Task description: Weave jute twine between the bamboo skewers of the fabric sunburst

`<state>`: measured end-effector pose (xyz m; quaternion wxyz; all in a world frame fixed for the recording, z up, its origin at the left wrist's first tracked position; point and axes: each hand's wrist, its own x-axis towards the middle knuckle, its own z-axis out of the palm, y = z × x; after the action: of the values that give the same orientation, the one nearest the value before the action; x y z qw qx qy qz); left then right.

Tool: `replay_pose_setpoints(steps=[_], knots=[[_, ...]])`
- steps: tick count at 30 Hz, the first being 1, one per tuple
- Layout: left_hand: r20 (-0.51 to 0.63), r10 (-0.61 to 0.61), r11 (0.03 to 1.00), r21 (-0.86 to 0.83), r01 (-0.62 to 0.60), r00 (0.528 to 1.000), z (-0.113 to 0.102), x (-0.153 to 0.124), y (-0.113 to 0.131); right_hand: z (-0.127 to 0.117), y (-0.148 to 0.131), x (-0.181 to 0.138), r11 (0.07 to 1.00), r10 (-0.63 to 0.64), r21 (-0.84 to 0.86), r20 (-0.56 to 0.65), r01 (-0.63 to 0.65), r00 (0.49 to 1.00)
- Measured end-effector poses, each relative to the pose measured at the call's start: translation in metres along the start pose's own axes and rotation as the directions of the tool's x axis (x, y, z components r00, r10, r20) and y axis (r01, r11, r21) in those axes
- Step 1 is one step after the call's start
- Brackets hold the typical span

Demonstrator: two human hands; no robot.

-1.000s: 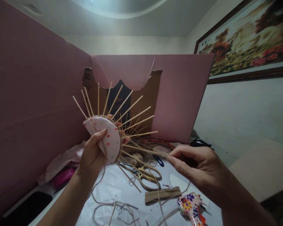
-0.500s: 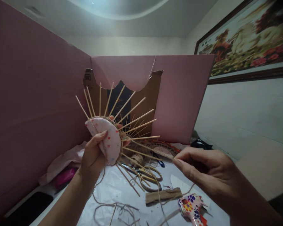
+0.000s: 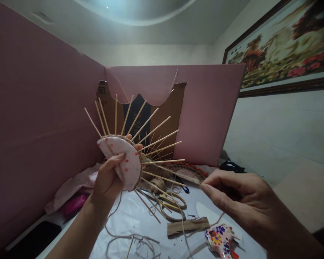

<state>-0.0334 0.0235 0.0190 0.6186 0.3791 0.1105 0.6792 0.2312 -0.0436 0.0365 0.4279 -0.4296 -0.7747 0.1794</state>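
Observation:
My left hand (image 3: 110, 172) grips a half-round, fabric-covered piece (image 3: 126, 158), white with red dots, thumb on its face and fingertips showing behind its curved edge. Wooden sticks (image 3: 148, 124) fan out from that edge, where twine is woven around their bases. My right hand (image 3: 226, 194), off to the right, pinches a strand of jute twine (image 3: 166, 168) between thumb and forefinger. The strand stretches from the piece's edge, between the sticks, to my fingertips. More twine (image 3: 118, 235) hangs down and lies loosely looped on the table.
Scissors (image 3: 175, 205), a ball of twine (image 3: 156, 184), a cardboard strip (image 3: 188, 226) and a flower-patterned glue gun (image 3: 220, 239) lie on the white-covered table. Behind stands cut cardboard (image 3: 164, 111) against a pink panel (image 3: 205, 115). A second fan-shaped piece (image 3: 187, 173) lies at the back.
Both hands hold nearly the same places. The fan of sticks has tilted slightly to the right, and the twine stays stretched between the hands.

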Motion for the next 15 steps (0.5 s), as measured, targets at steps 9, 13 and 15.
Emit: replay_pose_setpoints(steps=[9, 13, 15], knots=[[-0.003, 0.017, 1.0, -0.026, -0.017, 1.0, -0.0016, 0.0022, 0.0003, 0.0014, 0.0028, -0.0028, 1.0, 0.017, -0.021, 0.08, -0.015, 0.997], [0.007, 0.022, 0.999, -0.041, -0.022, 1.0, -0.0016, 0.0028, 0.0003, 0.0008, 0.0019, -0.0001, 1.0, 0.008, -0.023, 0.041, -0.007, 0.999], [0.019, 0.016, 0.999, -0.044, -0.015, 1.0, -0.0019, 0.0023, 0.0003, 0.001, 0.0018, 0.0032, 0.999, 0.013, -0.035, 0.029, -0.012, 0.999]])
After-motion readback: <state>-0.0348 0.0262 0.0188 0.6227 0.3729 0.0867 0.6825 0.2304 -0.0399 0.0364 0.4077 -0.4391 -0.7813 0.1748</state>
